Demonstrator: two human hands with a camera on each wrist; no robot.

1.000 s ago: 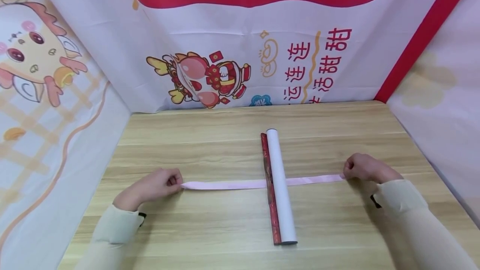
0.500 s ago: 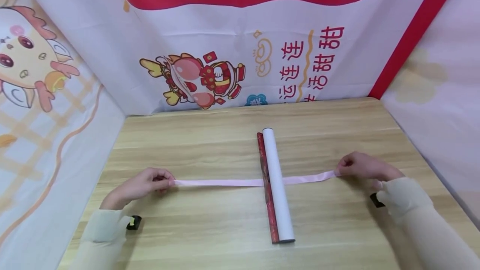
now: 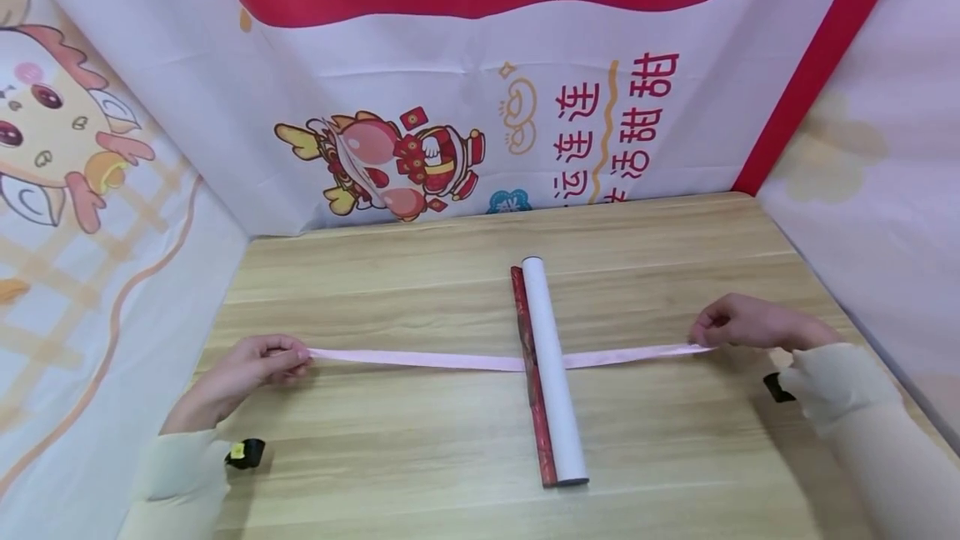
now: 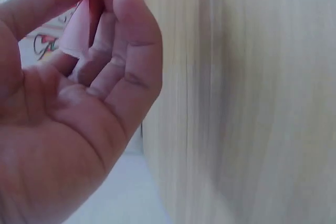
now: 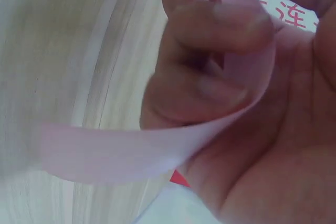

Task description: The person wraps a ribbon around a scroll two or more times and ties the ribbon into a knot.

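Observation:
A pink ribbon (image 3: 420, 358) stretches crosswise over the table. It passes beneath two rolls lying side by side, a white one (image 3: 555, 369) and a slimmer red patterned one (image 3: 534, 382). My left hand (image 3: 251, 369) pinches its left end between thumb and fingertips, and a short tail (image 4: 77, 30) of ribbon hangs inside the palm in the left wrist view. At the other side my right hand (image 3: 757, 323) pinches the ribbon near its right end. In the right wrist view, a loose length (image 5: 121, 153) runs through the palm behind the curled fingers and out past them.
The wood-grain table (image 3: 375, 457) is bounded at the back by a printed white cloth (image 3: 420, 48), with more cloth at the left (image 3: 67, 290) and right (image 3: 885, 215). Dark wrist devices (image 3: 245, 453) show below the sleeves.
Both hands have moved outward, the left hand further left and the right hand to the right. The ribbon's right part, slack half a second ago, is straighter. The rolls stay in place.

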